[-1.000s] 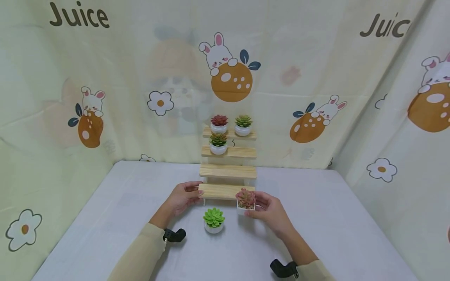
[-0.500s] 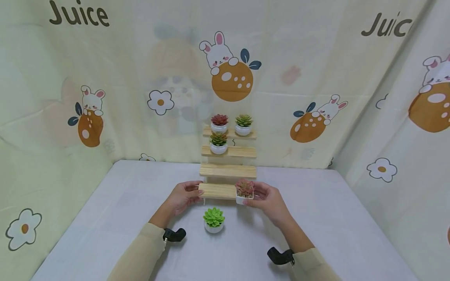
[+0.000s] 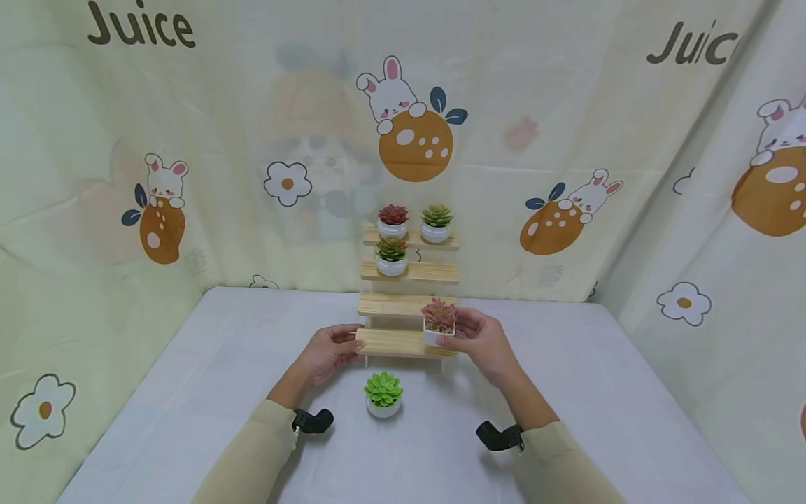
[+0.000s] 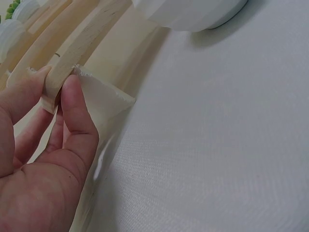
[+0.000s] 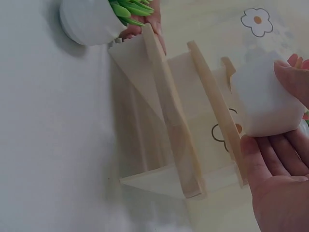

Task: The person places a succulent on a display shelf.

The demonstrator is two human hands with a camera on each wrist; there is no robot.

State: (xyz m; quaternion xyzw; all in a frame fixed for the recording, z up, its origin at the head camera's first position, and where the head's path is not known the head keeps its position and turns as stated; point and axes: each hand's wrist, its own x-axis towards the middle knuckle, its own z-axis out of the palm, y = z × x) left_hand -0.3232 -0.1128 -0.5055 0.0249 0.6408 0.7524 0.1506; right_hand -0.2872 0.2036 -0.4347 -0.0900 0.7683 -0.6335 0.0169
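At the centre of the head view, the stand (image 3: 408,306) faces the person, and the right hand (image 3: 486,343) grips the pink plant (image 3: 439,318) at its 5 o'clock. Half a second ago that plant was lower, in front of the bottom shelf (image 3: 387,341); now it is up against the backdrop of the two lowest boards, so I judge the lift well along and the plant not yet let go. At the stand's 8 o'clock, the left hand (image 3: 330,353) holds the bottom shelf's end, unchanged, which likely steadies it. The green plant (image 3: 383,394) sits on the table (image 3: 403,469) toward 6 o'clock, the red plant (image 3: 393,220) and pale plant (image 3: 436,222) at 11 and 1 on the top board, the dark plant (image 3: 392,257) on the next board down. From the left wrist, thumb and fingers pinch the board's end at 10 o'clock, and part of the green plant's pot shows at 12. From the right wrist, the pink plant's white pot (image 5: 265,99) is at 2 o'clock, clasped between thumb above and fingers beneath; it is close beside the boards, though whether it touches one I cannot tell.
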